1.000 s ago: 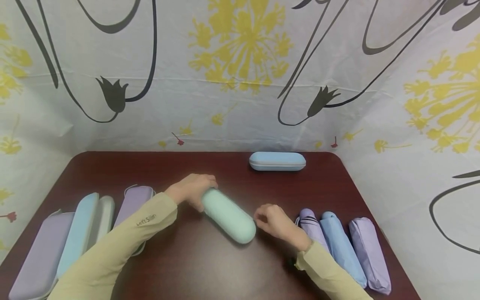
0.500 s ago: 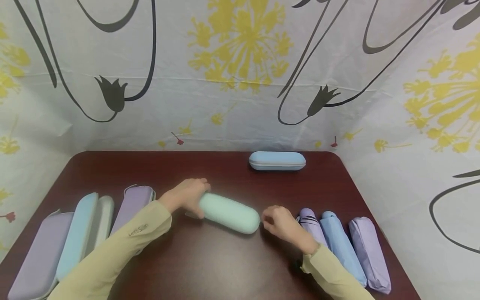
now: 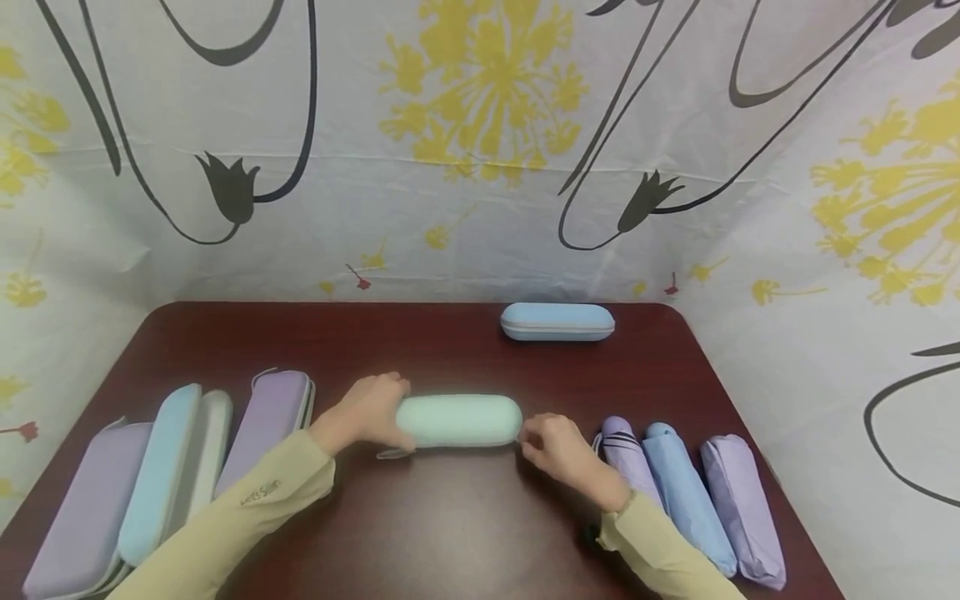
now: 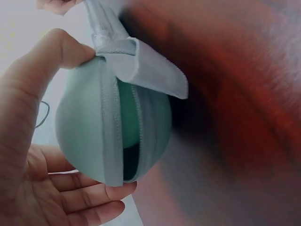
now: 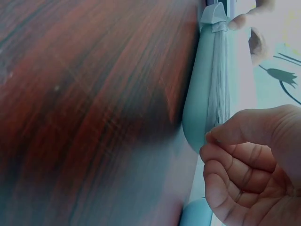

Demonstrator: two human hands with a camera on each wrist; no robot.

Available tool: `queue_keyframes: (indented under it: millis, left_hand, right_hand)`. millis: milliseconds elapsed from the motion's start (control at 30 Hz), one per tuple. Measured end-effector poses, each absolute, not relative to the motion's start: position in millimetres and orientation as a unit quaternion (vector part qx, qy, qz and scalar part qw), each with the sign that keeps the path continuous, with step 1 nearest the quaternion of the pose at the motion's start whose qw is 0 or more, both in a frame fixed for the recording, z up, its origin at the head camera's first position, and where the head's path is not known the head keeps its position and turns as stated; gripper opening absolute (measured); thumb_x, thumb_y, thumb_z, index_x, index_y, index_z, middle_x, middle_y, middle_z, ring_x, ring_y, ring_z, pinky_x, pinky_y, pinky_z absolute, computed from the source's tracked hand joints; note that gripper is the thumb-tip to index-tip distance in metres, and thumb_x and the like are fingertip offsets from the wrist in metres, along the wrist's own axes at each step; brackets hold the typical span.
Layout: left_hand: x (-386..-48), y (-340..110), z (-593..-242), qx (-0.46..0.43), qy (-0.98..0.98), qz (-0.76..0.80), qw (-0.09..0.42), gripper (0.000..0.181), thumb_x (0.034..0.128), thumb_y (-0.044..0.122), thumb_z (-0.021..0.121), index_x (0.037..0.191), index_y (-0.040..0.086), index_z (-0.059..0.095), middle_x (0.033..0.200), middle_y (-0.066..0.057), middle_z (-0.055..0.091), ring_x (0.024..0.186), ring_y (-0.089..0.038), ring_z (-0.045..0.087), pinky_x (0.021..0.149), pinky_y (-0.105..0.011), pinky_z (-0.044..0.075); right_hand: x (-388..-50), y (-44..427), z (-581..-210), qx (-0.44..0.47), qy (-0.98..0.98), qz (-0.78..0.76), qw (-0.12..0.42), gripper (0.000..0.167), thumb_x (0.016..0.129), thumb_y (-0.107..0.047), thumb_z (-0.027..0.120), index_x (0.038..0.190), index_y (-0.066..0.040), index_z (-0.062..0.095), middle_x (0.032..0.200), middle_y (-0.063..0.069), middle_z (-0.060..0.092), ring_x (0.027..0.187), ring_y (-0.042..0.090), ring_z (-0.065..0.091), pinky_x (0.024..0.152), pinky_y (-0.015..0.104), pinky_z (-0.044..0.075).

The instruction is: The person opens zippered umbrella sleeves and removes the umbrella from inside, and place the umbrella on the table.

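Note:
A mint-green zip case [image 3: 461, 419] lies crosswise on the dark wooden table. My left hand [image 3: 371, 412] grips its left end, thumb on the near side and fingers round the far side. In the left wrist view that end's zip gapes a little and shows green inside; a grey fabric tab [image 4: 157, 75] sticks out above the gap. My right hand [image 3: 562, 454] is at the case's right end. In the right wrist view its thumb and forefinger pinch the zipper pull at the end of the grey zip [image 5: 220, 80]; the pull is mostly hidden by the fingertips.
Along the left side lie a purple case [image 3: 90, 500], a blue case [image 3: 157, 475], a pale grey-green case [image 3: 210, 442] and another purple case [image 3: 273, 412]. A blue case [image 3: 558, 321] lies at the back. Folded umbrellas, purple [image 3: 630, 458], blue [image 3: 688, 500] and lilac [image 3: 742, 508], lie right.
The mint-green case has turned from slanting to lying straight across. My left hand has come nearer and slightly left with its end. My right hand has shifted slightly right, still at the other end.

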State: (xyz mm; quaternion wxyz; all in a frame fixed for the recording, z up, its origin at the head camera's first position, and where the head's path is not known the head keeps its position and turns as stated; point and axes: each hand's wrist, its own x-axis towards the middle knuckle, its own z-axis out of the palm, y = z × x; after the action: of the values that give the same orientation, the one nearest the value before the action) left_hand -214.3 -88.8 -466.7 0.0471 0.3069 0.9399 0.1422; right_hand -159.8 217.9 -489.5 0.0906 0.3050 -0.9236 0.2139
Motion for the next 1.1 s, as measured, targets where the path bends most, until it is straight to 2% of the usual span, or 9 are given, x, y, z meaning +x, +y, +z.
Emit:
queue_keyframes:
  millis: [300,1100]
  left_hand:
    - [-206.4,-90.2,-467.0,0.300,0.938,0.172,0.020,0.048,0.0503,0.045,0.073,0.078,0.008,0.058,0.069,0.003,0.046,0.059,-0.012,0.043,0.048,-0.027,0.039]
    - [-204.3,-91.3,-471.3,0.289,0.941,0.175,0.022,0.052,0.0499,0.044,0.073,0.083,0.005,0.060,0.071,0.002,0.047,0.060,-0.013,0.043,0.050,-0.028,0.040]
  right_hand:
    - [-157.2,209.1,-488.8,0.287,-0.925,0.232,0.093,0.014,0.068,-0.003,0.071,0.069,-0.014,0.062,0.065,-0.007,0.056,0.060,0.007,0.051,0.055,0.024,0.045]
    - [-148.0,188.1,-487.3,0.278,-0.925,0.237,0.102,0.006,0.070,-0.006,0.071,0.070,-0.011,0.068,0.068,-0.004,0.063,0.063,0.008,0.058,0.058,0.024,0.048]
